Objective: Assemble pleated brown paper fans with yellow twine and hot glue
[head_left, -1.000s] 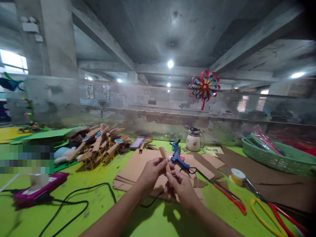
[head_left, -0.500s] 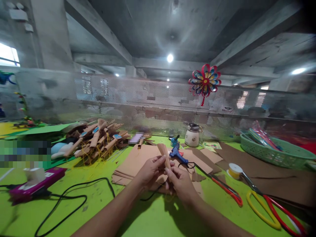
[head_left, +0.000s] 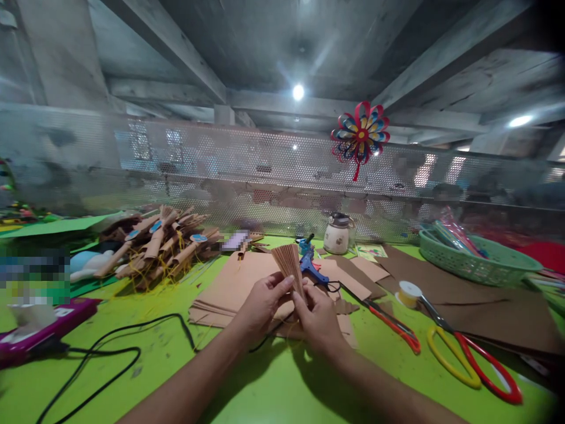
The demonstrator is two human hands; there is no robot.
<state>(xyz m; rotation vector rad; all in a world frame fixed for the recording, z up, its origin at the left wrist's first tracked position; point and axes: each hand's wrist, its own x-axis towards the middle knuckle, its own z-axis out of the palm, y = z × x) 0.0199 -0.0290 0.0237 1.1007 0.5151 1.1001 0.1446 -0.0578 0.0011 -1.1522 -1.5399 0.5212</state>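
Observation:
A pleated brown paper fan (head_left: pixel 288 262) stands upright between my two hands, its folds spread at the top and pinched together below. My left hand (head_left: pixel 270 297) is closed on its left side, with the thumb pressed on the pleats. On the lower right, my right hand (head_left: pixel 316 312) pinches the same paper fan. Behind and under the hands lies a stack of brown paper sheets (head_left: pixel 229 282). Just beyond my right hand rests a blue glue gun (head_left: pixel 312 268). The lower end of the fan is hidden by my fingers.
Rolled brown paper pieces with yellow string (head_left: pixel 154 247) are heaped at left, near a purple power strip (head_left: pixel 48 330) and black cable (head_left: pixel 141 323). Red-handled scissors (head_left: pixel 395 327), larger scissors (head_left: pixel 472 353), a yellow thread spool (head_left: pixel 408 293), a green basket (head_left: pixel 481 262) and a jar (head_left: pixel 338 234) stand at right.
The pleated paper fan has spread wider at its top and now faces me more. Both hands stay on it. The whole view has shifted slightly, with things sitting a bit farther left and higher.

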